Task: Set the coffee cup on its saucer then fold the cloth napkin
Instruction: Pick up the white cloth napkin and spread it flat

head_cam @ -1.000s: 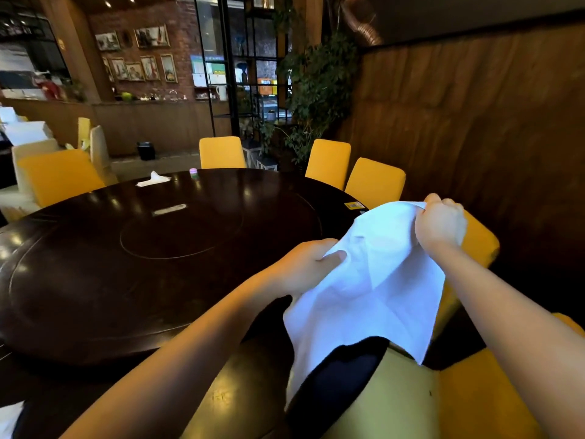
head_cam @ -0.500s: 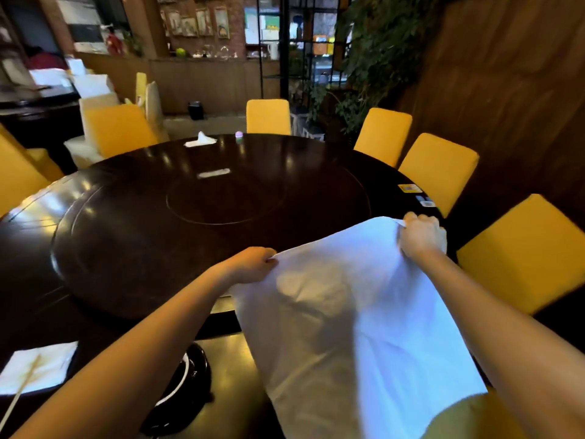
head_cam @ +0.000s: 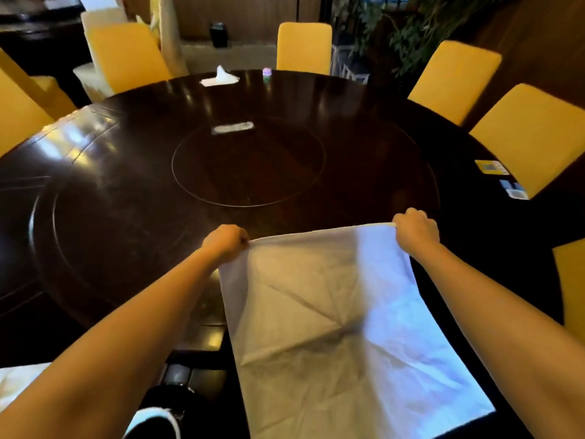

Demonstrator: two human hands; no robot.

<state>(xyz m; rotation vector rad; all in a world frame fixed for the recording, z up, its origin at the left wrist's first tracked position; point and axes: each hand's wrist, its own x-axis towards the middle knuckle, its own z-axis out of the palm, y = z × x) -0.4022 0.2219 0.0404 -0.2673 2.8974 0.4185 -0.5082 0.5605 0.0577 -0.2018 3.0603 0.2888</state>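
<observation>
A white cloth napkin (head_cam: 335, 331) is spread out flat in front of me, creased, reaching from the table's near part down to the frame's bottom edge. My left hand (head_cam: 226, 242) pinches its far left corner and my right hand (head_cam: 416, 231) pinches its far right corner, so the far edge is pulled taut. Under my left forearm at the bottom, a dark cup or saucer with a white rim (head_cam: 158, 418) shows only in part; I cannot tell which it is.
The large round dark table (head_cam: 126, 191) has a raised turntable with an inlaid circle (head_cam: 248, 163). A tissue pack (head_cam: 221, 78) and a small pink-green item (head_cam: 267, 72) lie at the far edge, cards (head_cam: 492, 167) at right. Yellow chairs (head_cam: 304, 47) ring the table. White paper (head_cam: 15, 380) lies bottom left.
The napkin went from hanging bunched at my right to stretched out flat over the table's near edge. Both hands moved left and apart, and my view tilted down toward the table.
</observation>
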